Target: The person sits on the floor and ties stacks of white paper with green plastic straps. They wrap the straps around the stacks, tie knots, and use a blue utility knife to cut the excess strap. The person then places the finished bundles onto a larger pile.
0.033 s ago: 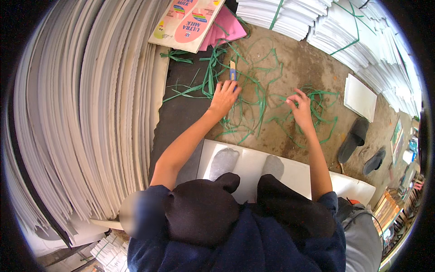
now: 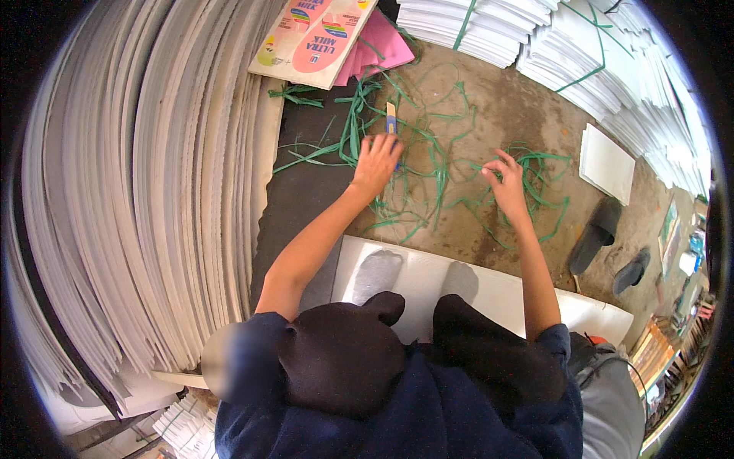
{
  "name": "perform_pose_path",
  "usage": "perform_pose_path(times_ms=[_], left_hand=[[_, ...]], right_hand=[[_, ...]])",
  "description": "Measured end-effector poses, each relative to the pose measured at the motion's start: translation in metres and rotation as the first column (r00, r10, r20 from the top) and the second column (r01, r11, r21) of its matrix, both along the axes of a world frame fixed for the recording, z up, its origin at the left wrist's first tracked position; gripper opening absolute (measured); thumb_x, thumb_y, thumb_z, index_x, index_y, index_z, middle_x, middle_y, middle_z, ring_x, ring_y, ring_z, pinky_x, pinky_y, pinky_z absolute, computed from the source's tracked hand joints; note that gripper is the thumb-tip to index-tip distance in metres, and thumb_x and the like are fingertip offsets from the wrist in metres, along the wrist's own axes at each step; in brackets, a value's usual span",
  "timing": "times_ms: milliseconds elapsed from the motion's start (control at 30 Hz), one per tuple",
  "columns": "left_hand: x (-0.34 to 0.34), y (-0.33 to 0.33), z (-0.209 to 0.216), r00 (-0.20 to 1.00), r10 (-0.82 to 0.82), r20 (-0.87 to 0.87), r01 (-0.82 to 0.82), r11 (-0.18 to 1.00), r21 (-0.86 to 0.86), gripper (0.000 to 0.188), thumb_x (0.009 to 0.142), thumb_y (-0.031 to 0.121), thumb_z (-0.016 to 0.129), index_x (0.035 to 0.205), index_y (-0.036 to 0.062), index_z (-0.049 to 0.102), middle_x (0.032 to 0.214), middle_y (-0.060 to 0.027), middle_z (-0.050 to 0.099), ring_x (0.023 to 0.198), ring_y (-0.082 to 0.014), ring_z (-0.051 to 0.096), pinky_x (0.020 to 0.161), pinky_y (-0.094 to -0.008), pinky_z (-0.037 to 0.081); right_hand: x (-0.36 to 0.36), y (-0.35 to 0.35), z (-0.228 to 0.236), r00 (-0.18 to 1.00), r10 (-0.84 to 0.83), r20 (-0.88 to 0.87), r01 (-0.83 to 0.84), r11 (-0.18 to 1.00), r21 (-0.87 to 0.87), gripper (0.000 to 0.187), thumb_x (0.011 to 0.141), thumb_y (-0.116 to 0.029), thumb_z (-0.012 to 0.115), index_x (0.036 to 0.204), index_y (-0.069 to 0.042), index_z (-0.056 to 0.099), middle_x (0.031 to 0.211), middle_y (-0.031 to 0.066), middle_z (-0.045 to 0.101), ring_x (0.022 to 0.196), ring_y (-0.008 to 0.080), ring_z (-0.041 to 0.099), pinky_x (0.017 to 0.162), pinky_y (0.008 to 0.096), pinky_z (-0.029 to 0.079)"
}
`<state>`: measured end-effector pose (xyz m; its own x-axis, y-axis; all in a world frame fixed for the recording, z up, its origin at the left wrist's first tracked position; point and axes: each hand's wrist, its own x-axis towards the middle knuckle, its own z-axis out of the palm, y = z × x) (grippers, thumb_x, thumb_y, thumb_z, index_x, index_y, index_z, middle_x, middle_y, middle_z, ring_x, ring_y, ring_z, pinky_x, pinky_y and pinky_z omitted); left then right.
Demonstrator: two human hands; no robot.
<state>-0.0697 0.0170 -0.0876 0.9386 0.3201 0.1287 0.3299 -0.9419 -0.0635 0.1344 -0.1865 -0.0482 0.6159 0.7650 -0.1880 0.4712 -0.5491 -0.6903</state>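
Palm down, my left hand is over a blue and yellow utility knife, its thumb and index finger at the handle. The knife's far end points away from me, and the hand covers part of the handle. Loose green plastic string lies tangled around the knife and between my hands. To the right, my right hand pinches with thumb and index finger at a thin strand of this string. Another tangle of green string lies just beside that hand.
A tall stack of paper sheets stands at left. Printed card sheets and pink sheets lie at the far left. Tied white paper stacks line the back. Right are white sheets and dark slippers. My feet rest on a white board.
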Motion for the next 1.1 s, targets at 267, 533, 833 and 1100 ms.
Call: perform_pose_path(times_ms=[267, 533, 833, 1100], left_hand=[[-0.011, 0.022, 0.014, 0.977, 0.032, -0.213, -0.003, 0.99, 0.138, 0.015, 0.075, 0.011, 0.052, 0.09, 0.01, 0.054, 0.097, -0.0032, 0.048, 0.105, -0.0177, 0.04, 0.089, -0.0454, 0.027], [0.025, 0.023, 0.122, 0.972, -0.224, 0.073, 0.219, 0.744, -0.632, 0.022, 0.082, 0.018, 0.049, 0.094, 0.0001, 0.054, 0.084, -0.0192, 0.057, 0.079, -0.0381, 0.054, 0.067, -0.0427, 0.043], [0.027, 0.067, 0.269, 0.975, -0.089, 0.203, 0.218, 0.553, -0.804, 0.023, 0.083, 0.022, 0.046, 0.082, 0.0003, 0.055, 0.064, -0.0072, 0.052, 0.062, -0.0149, 0.049, 0.059, -0.0304, 0.04], [0.027, 0.118, 0.371, 0.843, 0.255, 0.474, 0.38, 0.343, -0.859, 0.027, 0.09, 0.032, 0.043, 0.074, 0.0104, 0.048, 0.059, 0.0083, 0.032, 0.052, -0.0018, 0.027, 0.046, -0.0192, 0.023]], right_hand=[[-0.003, -0.014, -0.001, 0.993, -0.003, -0.12, 0.001, 1.0, -0.022, 0.015, 0.077, -0.022, 0.06, 0.084, -0.008, 0.06, 0.121, 0.0093, 0.046, 0.113, 0.0336, 0.035, 0.096, 0.0412, 0.027], [-0.03, 0.06, 0.089, 0.869, 0.481, -0.116, -0.389, 0.809, 0.441, 0.013, 0.08, -0.016, 0.059, 0.086, -0.005, 0.06, 0.113, 0.0075, 0.051, 0.108, 0.0222, 0.045, 0.09, 0.0342, 0.036], [0.008, 0.084, 0.224, 0.749, 0.512, -0.421, -0.285, 0.822, 0.493, 0.017, 0.085, -0.017, 0.055, 0.091, -0.001, 0.055, 0.082, 0.0016, 0.058, 0.076, 0.0081, 0.051, 0.07, 0.0221, 0.04], [0.097, 0.079, 0.345, 0.991, 0.051, 0.121, -0.116, 0.776, 0.62, 0.021, 0.084, -0.018, 0.055, 0.092, 0.001, 0.056, 0.081, 0.0046, 0.059, 0.076, 0.0113, 0.054, 0.073, 0.0248, 0.042]])
